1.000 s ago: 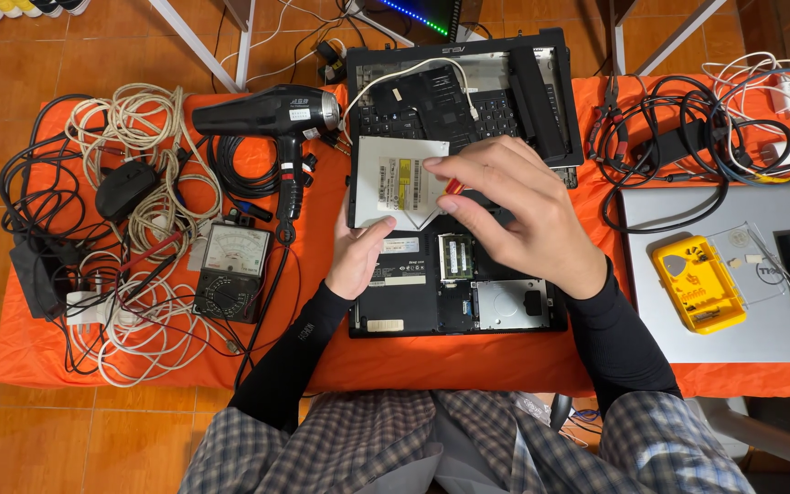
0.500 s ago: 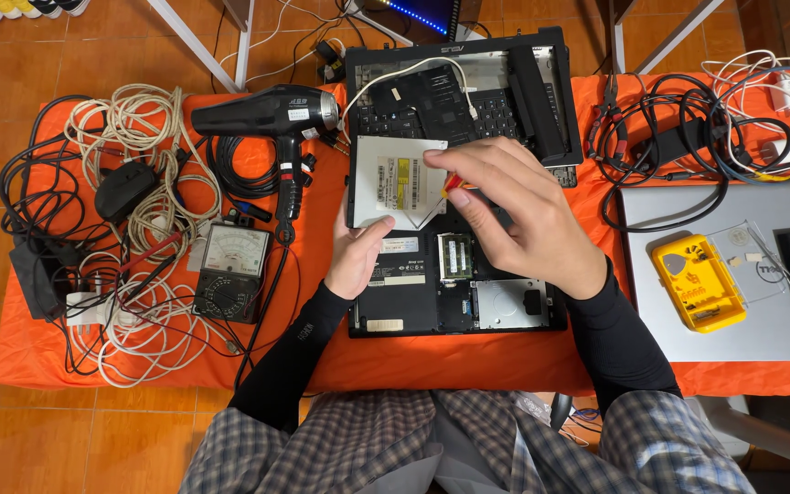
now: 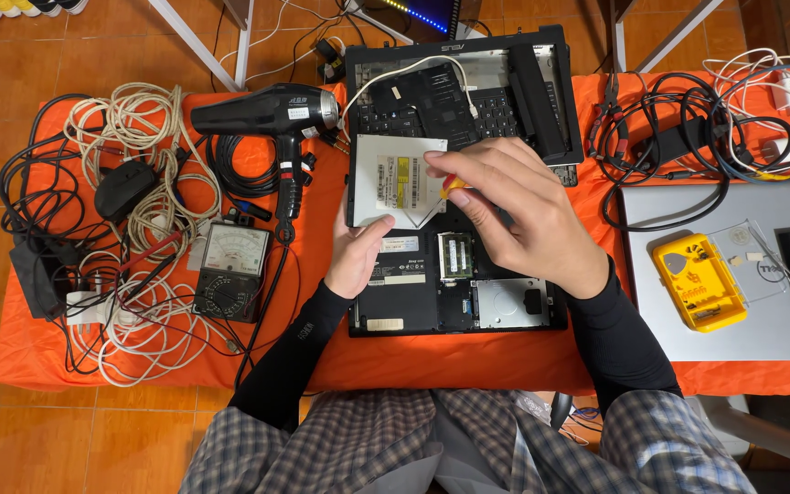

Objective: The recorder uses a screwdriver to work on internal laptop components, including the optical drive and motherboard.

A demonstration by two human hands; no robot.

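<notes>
Little has moved since the earlier frames: the right hand (image 3: 514, 215) stays curled above the silver optical drive (image 3: 393, 181), its fingertips only slightly shifted, and the left hand (image 3: 358, 254) stays at the drive's lower left corner.

That drive lies flat on the opened black laptop base (image 3: 454, 293), over its upper left part. It is nearly square, its slightly longer axis running left to right, with the labelled face up and one cut corner pointing down-right toward the right hand.

The right hand is pinched shut on a small screwdriver with an orange-red handle (image 3: 453, 188), which pokes out between thumb and fingers just beside the drive's right edge; which way the tip points I cannot tell, as the hand hides it. The left hand is loosely open, thumb touching the drive's lower edge, fingers tucked under or against it.

Above the laptop base lies a second black chassis (image 3: 505, 78) with a white cable across it. Left of the base lie a black hair dryer (image 3: 267, 112) and an analogue multimeter (image 3: 230, 270), all on the orange-covered worktop (image 3: 413, 366).
</notes>
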